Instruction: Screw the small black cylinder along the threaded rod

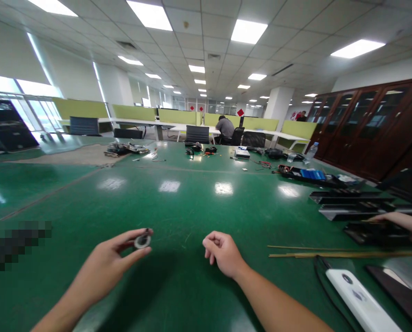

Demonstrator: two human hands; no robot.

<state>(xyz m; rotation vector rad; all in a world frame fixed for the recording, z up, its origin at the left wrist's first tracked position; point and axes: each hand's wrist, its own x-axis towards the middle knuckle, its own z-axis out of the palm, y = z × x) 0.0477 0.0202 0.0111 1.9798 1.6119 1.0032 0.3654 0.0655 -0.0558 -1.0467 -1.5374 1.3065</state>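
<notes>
My left hand pinches a small round part between thumb and fingers. The part has a pale ring and a dark middle, and is held a little above the green table. Across from it, my right hand is closed with its fingers curled in. Whether anything is inside those fingers is hidden. Thin yellowish rods lie to the right of this hand.
At the right, another person's hand reaches onto black metal channels. A white device with a black cable lies nearer. Farther back are a tray with blue packs, a bottle and loose parts.
</notes>
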